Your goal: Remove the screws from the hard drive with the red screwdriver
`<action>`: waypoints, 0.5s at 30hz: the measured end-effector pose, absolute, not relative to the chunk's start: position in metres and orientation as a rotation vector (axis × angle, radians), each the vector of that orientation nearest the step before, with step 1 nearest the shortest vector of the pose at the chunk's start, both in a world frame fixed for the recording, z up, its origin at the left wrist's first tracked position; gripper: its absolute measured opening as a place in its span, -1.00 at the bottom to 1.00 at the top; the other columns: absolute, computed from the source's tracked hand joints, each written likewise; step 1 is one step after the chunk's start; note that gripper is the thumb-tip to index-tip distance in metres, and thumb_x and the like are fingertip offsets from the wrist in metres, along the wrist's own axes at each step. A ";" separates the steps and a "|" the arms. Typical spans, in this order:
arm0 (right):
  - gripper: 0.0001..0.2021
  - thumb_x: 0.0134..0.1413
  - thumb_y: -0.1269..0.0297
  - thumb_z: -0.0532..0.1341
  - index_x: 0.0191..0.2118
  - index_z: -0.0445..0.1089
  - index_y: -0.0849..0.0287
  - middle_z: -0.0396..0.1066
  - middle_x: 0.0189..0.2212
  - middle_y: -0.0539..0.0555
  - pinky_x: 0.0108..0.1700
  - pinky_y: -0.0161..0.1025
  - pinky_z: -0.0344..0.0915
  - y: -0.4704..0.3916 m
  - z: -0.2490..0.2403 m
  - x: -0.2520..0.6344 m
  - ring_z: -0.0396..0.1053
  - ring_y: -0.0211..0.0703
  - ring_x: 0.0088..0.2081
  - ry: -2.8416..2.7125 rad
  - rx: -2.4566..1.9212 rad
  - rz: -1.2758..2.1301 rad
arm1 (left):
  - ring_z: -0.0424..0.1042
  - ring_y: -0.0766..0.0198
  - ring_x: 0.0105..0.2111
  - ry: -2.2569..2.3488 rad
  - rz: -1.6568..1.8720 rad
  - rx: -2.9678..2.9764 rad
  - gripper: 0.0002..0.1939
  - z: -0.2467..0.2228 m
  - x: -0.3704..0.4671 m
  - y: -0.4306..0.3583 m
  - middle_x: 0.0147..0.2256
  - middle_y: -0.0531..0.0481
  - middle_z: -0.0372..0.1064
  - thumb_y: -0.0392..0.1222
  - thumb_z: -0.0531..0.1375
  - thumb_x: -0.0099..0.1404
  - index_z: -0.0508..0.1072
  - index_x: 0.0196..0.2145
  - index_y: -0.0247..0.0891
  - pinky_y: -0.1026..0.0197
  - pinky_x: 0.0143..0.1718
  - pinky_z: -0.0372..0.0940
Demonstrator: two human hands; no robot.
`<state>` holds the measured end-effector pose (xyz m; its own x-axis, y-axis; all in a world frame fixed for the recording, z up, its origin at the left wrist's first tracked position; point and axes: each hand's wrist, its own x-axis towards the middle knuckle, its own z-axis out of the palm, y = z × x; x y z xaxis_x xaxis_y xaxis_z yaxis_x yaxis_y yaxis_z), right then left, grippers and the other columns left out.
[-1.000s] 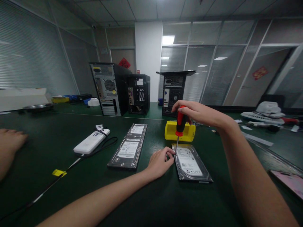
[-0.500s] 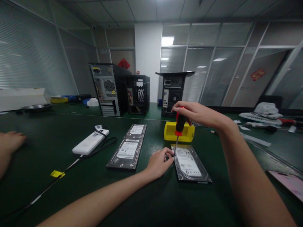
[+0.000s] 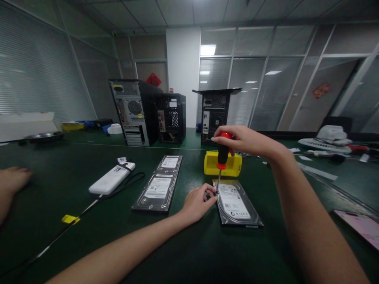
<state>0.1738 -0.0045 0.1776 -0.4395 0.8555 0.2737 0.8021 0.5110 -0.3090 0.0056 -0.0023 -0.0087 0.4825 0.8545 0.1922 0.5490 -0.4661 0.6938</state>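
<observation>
My right hand (image 3: 241, 139) is wrapped over the top of a red and black screwdriver (image 3: 222, 156), which stands nearly upright. Its shaft runs down to the left edge of a hard drive (image 3: 237, 203) with a white label, lying flat on the green table. At that edge my left hand (image 3: 199, 201) has thumb and index finger pinched together beside the screwdriver's tip; what is between them is too small to make out. Just behind the drive stands a yellow holder (image 3: 211, 167). To the left lie two more hard drives (image 3: 158, 191) (image 3: 169, 163) in a line.
A white power strip (image 3: 111, 180) with a black cord lies left of the drives. Another person's hand (image 3: 14, 177) rests at the far left edge. Several computer cases (image 3: 148, 110) stand at the back. On the right are a pink-screened phone (image 3: 359, 227) and a white helmet (image 3: 331, 135).
The whole view has shifted slightly. My right hand has turned a little on the screwdriver's handle, whose red top shows more now. My left hand keeps its pinch at the drive's edge.
</observation>
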 end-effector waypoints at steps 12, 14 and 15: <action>-0.52 0.06 -0.13 0.06 -0.41 0.39 0.26 0.39 -0.57 0.08 -0.45 -0.29 0.18 -0.005 0.178 0.170 0.33 -0.25 -0.55 -2.335 -1.450 0.073 | 0.35 0.28 -0.32 1.169 0.719 2.164 -0.71 -0.007 0.007 -0.003 -0.29 0.07 0.43 -0.03 0.10 0.22 0.39 -0.14 -0.18 0.26 -0.31 0.17; -0.52 0.11 -0.10 0.01 -0.41 0.40 0.26 0.41 -0.55 0.10 -0.45 -0.30 0.19 -0.006 0.179 0.171 0.33 -0.25 -0.54 -2.313 -1.454 0.117 | 0.35 0.28 -0.32 1.162 0.715 2.170 -0.71 -0.007 0.007 -0.002 -0.28 0.06 0.43 -0.03 0.09 0.23 0.38 -0.14 -0.18 0.26 -0.32 0.18; -0.52 0.15 -0.06 -0.02 -0.38 0.41 0.27 0.43 -0.50 0.11 -0.44 -0.30 0.20 -0.006 0.179 0.171 0.35 -0.24 -0.52 -2.305 -1.441 0.149 | 0.35 0.28 -0.32 1.160 0.715 2.174 -0.71 -0.006 0.007 -0.002 -0.28 0.06 0.42 -0.02 0.09 0.23 0.38 -0.14 -0.18 0.27 -0.32 0.18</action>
